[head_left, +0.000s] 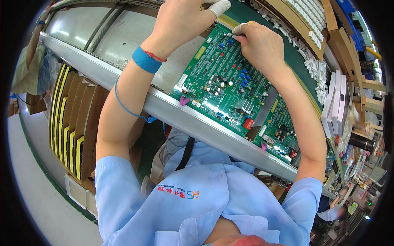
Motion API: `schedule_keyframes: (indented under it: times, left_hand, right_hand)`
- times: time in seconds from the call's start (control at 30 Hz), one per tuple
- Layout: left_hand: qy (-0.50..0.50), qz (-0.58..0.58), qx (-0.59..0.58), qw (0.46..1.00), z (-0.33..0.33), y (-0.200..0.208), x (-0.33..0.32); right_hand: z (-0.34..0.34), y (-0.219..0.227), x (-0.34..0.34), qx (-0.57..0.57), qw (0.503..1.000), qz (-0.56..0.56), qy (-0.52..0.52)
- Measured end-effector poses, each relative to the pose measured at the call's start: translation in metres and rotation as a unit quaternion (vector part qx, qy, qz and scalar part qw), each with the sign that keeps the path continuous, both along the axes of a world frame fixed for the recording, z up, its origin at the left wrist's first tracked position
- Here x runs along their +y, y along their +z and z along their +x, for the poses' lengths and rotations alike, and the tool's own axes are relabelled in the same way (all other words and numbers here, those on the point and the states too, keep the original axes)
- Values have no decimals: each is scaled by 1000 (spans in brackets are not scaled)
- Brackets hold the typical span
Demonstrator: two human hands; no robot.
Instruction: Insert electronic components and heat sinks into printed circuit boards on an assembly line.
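A green circuit board (205, 98), filled with small components, lies on the metal rail of the line in front of me. At its far edge, my right hand (262, 47) has thumb and forefinger pinched together, a pale finger cot on a fingertip. What they hold is too small to make out. My left hand (184, 20) is beyond the board's far left corner, its covered fingers curled together and partly cut off by the top of the view. A blue wrist strap (146, 60) with a coiled cord circles my left wrist.
A second green board (279, 127) sits to the right under my right forearm. Pink clips (184, 100) hold the near edge. White parts (308, 69) lie scattered on the green surface, beside a cardboard tray (287, 16). Brown divider sheets (82, 123) stand at left. Other people are nearby.
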State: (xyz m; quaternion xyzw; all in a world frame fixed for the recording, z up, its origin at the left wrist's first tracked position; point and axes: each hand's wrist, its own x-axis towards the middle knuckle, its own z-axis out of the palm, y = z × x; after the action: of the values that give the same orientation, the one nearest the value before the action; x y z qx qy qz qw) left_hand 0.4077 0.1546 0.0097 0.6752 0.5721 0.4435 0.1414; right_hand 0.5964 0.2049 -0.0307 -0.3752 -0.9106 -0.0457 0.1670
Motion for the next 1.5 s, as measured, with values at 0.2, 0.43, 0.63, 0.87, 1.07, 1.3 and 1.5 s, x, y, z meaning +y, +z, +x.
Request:
schedule_keyframes:
  times: [0.2,0.43,0.63,0.87,1.07,1.3,1.5]
  left_hand:
    - [12,61,20,998,-3,-33,21]
    - [9,-14,-36,999,-11,-28,22]
    - [-4,-32,-46,998,-5,-31,21]
    - [-19,-103,-82,991,9,-38,23]
    - [15,-96,-35,995,-2,-46,34]
    - [41,-103,-62,992,-9,-47,37]
    - [41,-78,-50,995,-14,-45,32]
  right_hand:
    - [8,6,-6,10,1000,13,-8]
    - [70,40,-8,149,987,-32,-60]
    - [252,82,-30,224,913,50,-337]
    - [364,59,-37,126,912,33,-389]
    - [352,56,-18,-97,916,71,-382]
    - [309,64,-37,95,937,103,-321]
    - [195,61,-121,248,948,-135,-149]
